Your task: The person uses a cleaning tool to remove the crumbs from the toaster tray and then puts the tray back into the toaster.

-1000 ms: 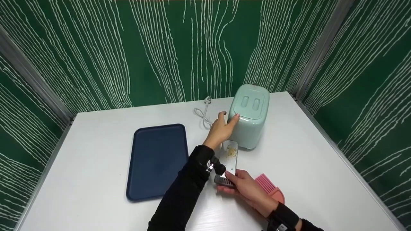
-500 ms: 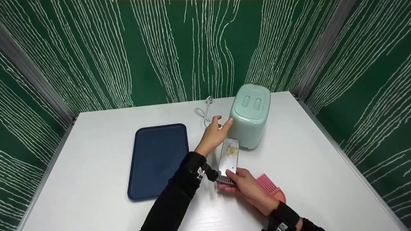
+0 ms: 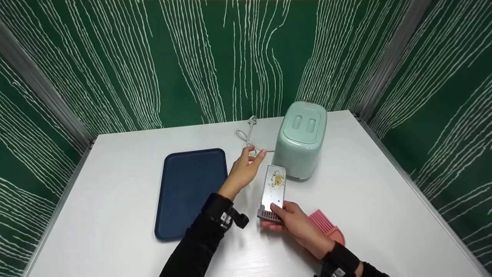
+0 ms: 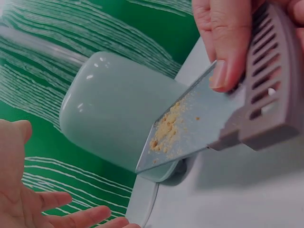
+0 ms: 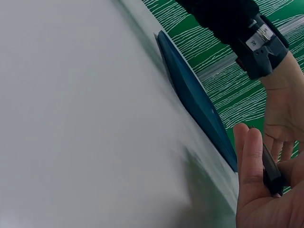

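Note:
A crumb tray (image 3: 271, 195) with a shiny flat plate and a slotted grey end is held in my right hand (image 3: 301, 227), thumb on top and fingers beneath. Yellowish crumbs (image 4: 166, 128) lie heaped toward the plate's far end in the left wrist view. Just beyond that end stands a mint-green toaster (image 3: 299, 159), its lidded top facing up. My left hand (image 3: 242, 171) hovers left of the tray, fingers parted and holding nothing; part of it (image 4: 23, 190) shows at the left wrist view's lower left. The right wrist view shows the tray only edge-on.
A navy serving tray (image 3: 188, 192) lies on the white table (image 3: 115, 192) at the left. A pink silicone brush (image 3: 324, 225) is partly hidden behind the right forearm. The toaster's white cord and plug (image 3: 251, 120) lie near the back edge, before green walls.
My left hand has moved away from the toaster, down and to the left, uncovering more of the crumb tray. The right hand keeps the crumb tray in nearly the same spot.

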A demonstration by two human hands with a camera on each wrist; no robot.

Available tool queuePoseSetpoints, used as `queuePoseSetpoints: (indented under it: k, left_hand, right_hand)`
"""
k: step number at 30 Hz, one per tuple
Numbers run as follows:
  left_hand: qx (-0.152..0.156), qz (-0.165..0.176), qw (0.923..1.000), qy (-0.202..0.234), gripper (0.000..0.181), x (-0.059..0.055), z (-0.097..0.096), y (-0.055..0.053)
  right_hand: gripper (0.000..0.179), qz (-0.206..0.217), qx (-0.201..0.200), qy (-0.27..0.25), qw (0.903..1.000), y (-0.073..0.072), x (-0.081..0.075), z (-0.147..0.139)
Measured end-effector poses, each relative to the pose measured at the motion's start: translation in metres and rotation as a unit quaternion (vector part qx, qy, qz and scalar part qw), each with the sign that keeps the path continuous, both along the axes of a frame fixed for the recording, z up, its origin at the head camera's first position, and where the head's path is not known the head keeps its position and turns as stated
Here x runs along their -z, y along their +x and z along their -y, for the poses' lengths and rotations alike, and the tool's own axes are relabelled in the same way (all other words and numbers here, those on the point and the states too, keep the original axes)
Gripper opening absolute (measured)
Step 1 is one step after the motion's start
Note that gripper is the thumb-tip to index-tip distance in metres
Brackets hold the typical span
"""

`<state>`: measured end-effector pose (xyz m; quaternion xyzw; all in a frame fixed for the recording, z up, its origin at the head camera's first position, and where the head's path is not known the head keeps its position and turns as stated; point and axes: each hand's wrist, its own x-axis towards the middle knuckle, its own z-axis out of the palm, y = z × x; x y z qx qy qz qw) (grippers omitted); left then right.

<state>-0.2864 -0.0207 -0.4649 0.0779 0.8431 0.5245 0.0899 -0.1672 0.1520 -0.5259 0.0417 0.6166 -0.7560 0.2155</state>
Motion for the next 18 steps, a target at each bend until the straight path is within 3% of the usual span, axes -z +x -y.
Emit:
queuePoseSetpoints:
  k: [11, 18]
  left_hand:
    - [-0.009, -0.007, 0.9999, -0.007, 0.064, 0.002, 0.029, 0.02]
    - [-0.007, 0.003, 0.9992, 0.04, 0.056, 0.006, 0.045, 0.038]
  right_hand:
    - [0.042, -0.01, -0.003, 0.0, 0.9999, -0.004, -0.009, 0.001]
    - [0.043, -0.027, -0.002, 0.03, 0.9992, -0.009, -0.013, 0.004]
